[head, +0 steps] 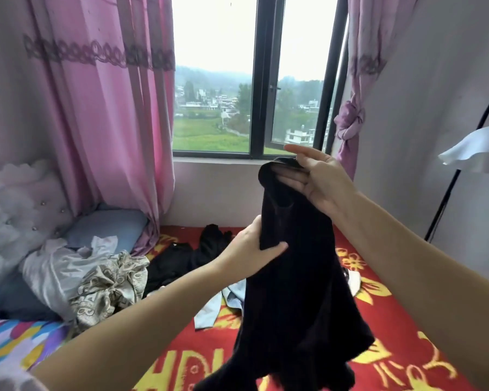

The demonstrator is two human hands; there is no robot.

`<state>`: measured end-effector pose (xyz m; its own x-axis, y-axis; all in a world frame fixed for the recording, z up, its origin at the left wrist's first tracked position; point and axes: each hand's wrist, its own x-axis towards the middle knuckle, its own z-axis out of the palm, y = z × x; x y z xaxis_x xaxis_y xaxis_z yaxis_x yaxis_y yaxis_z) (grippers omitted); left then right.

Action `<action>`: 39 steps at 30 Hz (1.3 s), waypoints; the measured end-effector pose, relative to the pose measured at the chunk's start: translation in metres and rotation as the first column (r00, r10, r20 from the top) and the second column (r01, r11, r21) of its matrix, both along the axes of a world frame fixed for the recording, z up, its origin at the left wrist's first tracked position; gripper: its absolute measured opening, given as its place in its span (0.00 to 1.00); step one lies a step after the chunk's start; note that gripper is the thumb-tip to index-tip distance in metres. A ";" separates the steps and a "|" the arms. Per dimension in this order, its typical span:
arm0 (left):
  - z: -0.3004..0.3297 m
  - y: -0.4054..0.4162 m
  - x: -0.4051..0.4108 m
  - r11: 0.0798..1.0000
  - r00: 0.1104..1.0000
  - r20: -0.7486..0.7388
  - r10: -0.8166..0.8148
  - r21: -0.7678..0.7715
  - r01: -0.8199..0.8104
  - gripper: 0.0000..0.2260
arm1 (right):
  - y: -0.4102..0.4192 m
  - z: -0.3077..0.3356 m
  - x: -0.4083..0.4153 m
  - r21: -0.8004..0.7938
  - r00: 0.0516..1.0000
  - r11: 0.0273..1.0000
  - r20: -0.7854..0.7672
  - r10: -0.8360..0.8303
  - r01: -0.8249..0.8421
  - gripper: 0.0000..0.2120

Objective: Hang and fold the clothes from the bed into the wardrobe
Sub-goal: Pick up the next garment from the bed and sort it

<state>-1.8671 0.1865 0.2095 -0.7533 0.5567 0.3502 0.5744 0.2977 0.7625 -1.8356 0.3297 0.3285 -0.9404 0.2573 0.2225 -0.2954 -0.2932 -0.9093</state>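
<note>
Red-and-yellow bed (384,328), black clothes (178,261), patterned fabric (110,280), blue pillow (108,227)

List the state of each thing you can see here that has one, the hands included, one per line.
Black garment: held up above the bed, hanging unfolded.
Left hand: grips the garment's side.
Right hand: pinches the garment's top edge, fingers partly inside.
Window: right pane appears open.
Left curtain: hanging loose.
Right curtain: knotted back.
Black clothes: lying unfolded on the bed.
Patterned cloth: crumpled.
Light blue garment: lying unfolded.
</note>
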 end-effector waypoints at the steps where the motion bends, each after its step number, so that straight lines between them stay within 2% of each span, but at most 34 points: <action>1: -0.003 0.004 -0.005 0.996 0.998 -0.007 0.068 0.061 -0.067 0.09 | -0.001 0.000 0.002 0.023 1.000 1.000 -0.013 -0.004 0.004 0.13; 3: -0.010 0.003 -0.019 0.973 0.986 0.106 0.131 0.179 -0.148 0.06 | 0.004 0.001 0.010 0.034 0.998 0.999 -0.058 -0.026 0.028 0.12; 5: -0.015 -0.003 -0.032 0.950 0.962 0.241 0.130 0.246 -0.190 0.10 | 0.016 0.006 0.018 0.017 0.992 0.998 -0.117 -0.054 0.057 0.12; 7: -0.011 -0.008 -0.039 0.926 0.946 0.285 0.155 0.291 -0.239 0.09 | 0.028 0.011 0.024 0.033 0.985 0.995 -0.149 -0.092 0.098 0.12; 9: 0.004 -0.009 -0.043 0.891 0.940 0.278 0.199 0.349 -0.291 0.09 | 0.037 0.011 0.023 0.135 0.970 0.968 -0.152 -0.192 0.212 0.12; 10: 0.014 -0.008 -0.044 0.869 0.939 0.279 0.201 0.391 -0.303 0.10 | 0.041 0.007 0.022 0.253 0.959 0.928 -0.152 -0.239 0.272 0.12; 11: 0.023 -0.005 -0.044 0.856 0.939 0.283 0.197 0.418 -0.305 0.12 | 0.044 0.003 0.024 0.441 0.954 0.846 -0.154 -0.258 0.300 0.11; 12: 0.032 -0.001 -0.042 0.856 0.946 0.270 0.179 0.431 -0.285 0.13 | 0.045 -0.002 0.026 0.669 0.966 0.699 -0.137 -0.220 0.254 0.13; 13: 0.040 0.005 -0.037 0.873 0.960 0.233 0.154 0.423 -0.243 0.13 | 0.044 -0.008 0.027 0.842 0.989 0.526 -0.051 -0.141 0.118 0.22; 14: 0.047 0.012 -0.031 0.901 0.976 0.172 0.131 0.390 -0.190 0.13 | 0.039 -0.018 0.026 0.925 0.994 0.377 0.085 -0.070 -0.053 0.33; 15: 0.052 0.020 -0.025 0.927 0.989 0.108 0.103 0.350 -0.135 0.11 | 0.029 -0.026 0.027 0.933 0.979 0.306 0.204 -0.017 -0.189 0.40; 16: 0.057 0.028 -0.020 0.944 0.995 0.064 0.079 0.317 -0.095 0.11 | 0.021 -0.035 0.025 0.929 0.975 0.301 0.224 0.010 -0.217 0.40; 18: 0.059 0.036 -0.017 0.954 0.998 0.018 0.056 0.294 -0.059 0.10 | 0.016 -0.046 0.013 0.932 0.998 0.359 0.058 -0.033 -0.043 0.23; 19: 0.057 0.036 -0.020 0.951 0.999 0.035 0.042 0.304 -0.050 0.08 | 0.015 -0.047 0.010 0.932 0.997 0.361 -0.015 -0.082 0.044 0.14; 20: 0.053 0.032 -0.023 0.945 0.997 0.074 0.031 0.323 -0.053 0.06 | 0.019 -0.046 0.005 0.929 0.989 0.356 -0.060 -0.138 0.106 0.09; 22: 0.036 0.021 -0.028 0.953 0.992 0.123 0.013 0.300 -0.050 0.07 | 0.025 -0.042 -0.001 0.906 0.965 0.371 -0.121 -0.234 0.204 0.08; 23: 0.023 0.016 -0.030 0.975 0.993 0.114 0.040 0.215 -0.064 0.08 | 0.028 -0.037 -0.003 0.879 0.952 0.407 -0.141 -0.271 0.246 0.07; 25: -0.006 0.005 -0.037 0.992 0.989 0.071 0.128 -0.028 -0.126 0.10 | 0.032 -0.024 -0.006 0.783 0.935 0.542 -0.140 -0.326 0.306 0.06; 27: -0.029 -0.009 -0.046 0.943 0.968 0.026 0.251 -0.232 -0.239 0.12 | 0.040 -0.011 -0.007 0.654 0.926 0.672 -0.126 -0.356 0.348 0.09; 28: -0.037 -0.017 -0.051 0.917 0.950 0.041 0.311 -0.276 -0.288 0.09 | 0.045 -0.006 -0.005 0.607 0.917 0.701 -0.130 -0.377 0.374 0.09; 31: -0.057 -0.040 -0.065 0.885 0.929 0.120 0.350 -0.369 -0.286 0.05 | 0.066 0.000 0.000 0.519 0.872 0.713 -0.152 -0.466 0.471 0.10; 33: -0.066 -0.050 -0.071 0.863 0.945 0.096 0.313 -0.445 -0.240 0.04 | 0.082 -0.005 0.001 0.468 0.850 0.726 -0.117 -0.513 0.503 0.10; 35: -0.068 -0.055 -0.072 0.865 0.964 0.072 0.258 -0.462 -0.197 0.08 | 0.097 -0.014 0.000 0.465 0.823 0.710 -0.078 -0.563 0.530 0.09; 37: -0.063 -0.057 -0.074 0.862 0.969 -0.042 0.243 -0.448 -0.236 0.10 | 0.111 -0.024 -0.003 0.487 0.793 0.679 -0.047 -0.608 0.549 0.08; 39: -0.052 -0.059 -0.079 0.874 0.935 -0.204 0.291 -0.342 -0.346 0.09 | 0.126 -0.035 -0.006 0.565 0.752 0.616 -0.013 -0.659 0.549 0.08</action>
